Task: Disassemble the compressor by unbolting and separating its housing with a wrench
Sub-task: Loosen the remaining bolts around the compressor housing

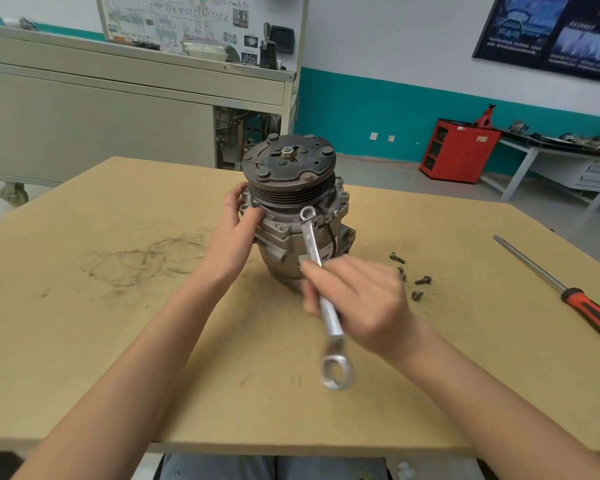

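- Well, the table (291, 393) lay beneath both hands.
- On it the compressor (291, 188) stood upright, its flange gripped by the left hand's (238, 230) curled fingers.
- Fingers of the right hand (357, 292) wrapped the wrench (312, 244), its ring end beyond the fingertips at the flange.
- Loose bolts (423, 280) lay just right of those fingers.
- Unbolting looked underway; next, a firm turn while the left braced.

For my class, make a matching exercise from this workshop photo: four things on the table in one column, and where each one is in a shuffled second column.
Column A
1. wrench
2. screwdriver
3. loose bolts
4. compressor

Column B
a. scattered on the table, right of the compressor
b. held steady by the left hand
c. gripped in the right hand
d. lying alone near the table's right edge

Pairs: 1-c, 2-d, 3-a, 4-b
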{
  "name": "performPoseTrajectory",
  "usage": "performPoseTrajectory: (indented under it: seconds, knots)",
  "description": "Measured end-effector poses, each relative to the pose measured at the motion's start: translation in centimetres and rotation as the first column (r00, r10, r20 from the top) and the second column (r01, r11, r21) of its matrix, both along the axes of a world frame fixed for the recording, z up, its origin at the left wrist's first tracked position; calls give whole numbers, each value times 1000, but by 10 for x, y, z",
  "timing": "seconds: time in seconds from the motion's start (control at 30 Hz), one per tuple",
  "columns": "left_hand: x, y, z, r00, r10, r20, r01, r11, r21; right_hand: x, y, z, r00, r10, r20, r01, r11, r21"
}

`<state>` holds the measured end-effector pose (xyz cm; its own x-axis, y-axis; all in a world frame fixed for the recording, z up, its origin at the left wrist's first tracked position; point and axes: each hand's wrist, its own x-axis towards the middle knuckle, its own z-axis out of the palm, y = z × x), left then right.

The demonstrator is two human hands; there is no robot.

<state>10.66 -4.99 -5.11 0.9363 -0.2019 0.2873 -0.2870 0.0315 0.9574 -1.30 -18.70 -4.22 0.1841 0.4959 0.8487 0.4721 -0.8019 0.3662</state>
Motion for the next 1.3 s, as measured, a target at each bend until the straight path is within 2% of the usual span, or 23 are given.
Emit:
performPoseTrajectory:
  seconds: [0.1, 0.17, 0.23, 0.3, 0.37, 0.47, 0.5, 0.57, 0.63, 0.73, 0.8, 0.97, 1.2, 1.3]
  knots:
    - [0, 2, -1, 1000, -12, 8, 12, 1000, 22, -12, -32, -13, 938, 183, -294, -103, 958, 269]
    - [0, 3, 0, 1000, -5, 16, 5, 999, 33, -15, -30, -19, 836, 343, -428, -83, 851, 519]
    - [0, 3, 0, 1000, 5, 24, -6, 999, 39, -17, -26, -18, 733, 529, -428, -65, 680, 730]
    - [0, 3, 0, 1000, 8, 23, -9, 999, 43, -18, -23, -7, 716, 589, -374, -59, 585, 809]
    - [1, 3, 0, 1000, 4, 24, -5, 999, 48, -21, -23, 13, 763, 556, -331, -99, 606, 789]
    - [1, 3, 0, 999, -8, 43, 6, 999, 36, -27, -32, 54, 865, 428, -264, -168, 741, 650]
    - [1, 3, 0, 999, -10, 44, 9, 999, 35, -27, -34, 65, 886, 396, -240, -162, 750, 641]
    - [2, 3, -1, 999, -8, 42, 6, 999, 36, -23, -29, 74, 904, 362, -226, -115, 715, 690]
    - [2, 3, -1, 1000, -5, 30, 4, 999, 34, -13, -16, 67, 936, 202, -287, 20, 784, 620]
    - [1, 3, -1, 1000, -9, 26, 9, 999, 33, 6, -1, 44, 855, -18, -518, 291, 843, 451]
    - [1, 4, -1, 1000, -13, 26, 12, 999, 36, 15, -1, 37, 842, -142, -521, 362, 865, 349]
    - [1, 4, -1, 1000, -23, 16, 23, 999, 35, 25, 4, 39, 820, -286, -495, 428, 881, 201]
    - [0, 5, 1, 1000, -9, 17, 8, 999, 38, 26, -1, 45, 804, -137, -578, 334, 909, 250]
    - [-1, 5, 1, 1000, -11, 22, 11, 999, 34, 28, -3, 51, 738, -106, -667, 335, 915, 226]
